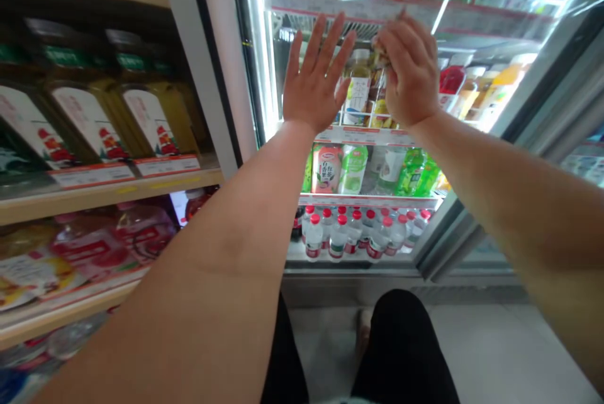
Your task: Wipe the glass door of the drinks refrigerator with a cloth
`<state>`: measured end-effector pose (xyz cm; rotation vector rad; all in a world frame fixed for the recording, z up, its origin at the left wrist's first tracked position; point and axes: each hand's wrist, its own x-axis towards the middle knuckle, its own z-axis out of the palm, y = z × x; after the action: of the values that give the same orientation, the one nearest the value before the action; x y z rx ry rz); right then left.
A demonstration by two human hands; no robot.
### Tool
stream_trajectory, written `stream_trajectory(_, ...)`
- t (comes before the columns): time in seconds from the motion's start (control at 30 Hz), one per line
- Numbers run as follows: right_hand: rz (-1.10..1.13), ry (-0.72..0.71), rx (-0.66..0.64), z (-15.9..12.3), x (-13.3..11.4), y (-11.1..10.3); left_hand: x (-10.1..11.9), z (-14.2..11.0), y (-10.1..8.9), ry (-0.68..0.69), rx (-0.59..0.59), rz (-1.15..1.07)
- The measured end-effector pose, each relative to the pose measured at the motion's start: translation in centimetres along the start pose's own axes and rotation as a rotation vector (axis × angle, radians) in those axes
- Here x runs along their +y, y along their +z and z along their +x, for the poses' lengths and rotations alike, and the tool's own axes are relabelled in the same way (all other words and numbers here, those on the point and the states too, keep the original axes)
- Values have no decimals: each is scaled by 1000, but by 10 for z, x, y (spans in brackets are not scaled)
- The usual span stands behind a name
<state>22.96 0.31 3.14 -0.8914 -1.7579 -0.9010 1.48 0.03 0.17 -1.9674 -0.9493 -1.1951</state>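
Observation:
My left hand [315,80] is spread flat with its fingers apart, in front of the upper shelves of a lit drinks fridge; whether its palm touches glass I cannot tell. Beside it, to the right, my right hand [409,70] is closed around a small crumpled, brownish cloth [380,50], mostly hidden by the fingers. Behind both hands stands a row of bottles, among them a pale yellow bottle with a white label [357,89] and a red bottle [453,80]. Bright streaks of reflected light cross the upper right.
Lower in the fridge are drink cartons [326,168], green packs [418,172] and several red-capped water bottles [338,237]. A metal door frame [453,234] slants along the right. On the left, a wooden shelf [108,180] carries large juice bottles [151,102]. My knees show below, above the floor.

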Motion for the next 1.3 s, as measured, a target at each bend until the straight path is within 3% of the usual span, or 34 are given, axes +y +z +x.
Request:
stream_trajectory(0.1, -1, -67, 30, 14, 11, -8, 0, 0, -1, -22, -24, -44)
stream_trajectory(0.23, -60, 76, 134, 4, 10, 2, 2, 1, -2, -41, -37, -27)
stream_trajectory(0.37, -8, 60, 1, -20, 0, 1, 3, 3, -2, -40, -54, 42)
stream_trajectory(0.5, 45, -46, -110, -12, 8, -20, 1, 2, 1, 14, -29, 75)
stream_trajectory(0.6, 14, -14, 8, -11, 19, -18, 0, 2, 2, -3, 2, 28)
stream_trajectory(0.73, 0, 65, 174, -36, 25, 5, -1, 3, 1, -49, -44, -57)
stream_trajectory(0.8, 20, 13, 138, -45, 30, 8, 0, 4, 0, -46, -57, -81)
stream_trajectory(0.9, 49, -86, 26, -45, 45, -5, 0, 3, 0, -47, -39, -98)
stream_trajectory(1.0, 45, -78, 81, -44, 60, -18, 0, 3, 0, -52, -49, -90)
stream_trajectory(1.13, 15, 24, 244, -60, 64, -16, -1, 4, 1, -56, -77, -24)
stream_trajectory(1.2, 17, 14, 241, -67, 66, -16, -1, 4, 2, -55, -72, -2)
stream_trajectory(1.3, 35, -43, 126, -61, 83, -25, -3, 4, 4, -53, -63, -21)
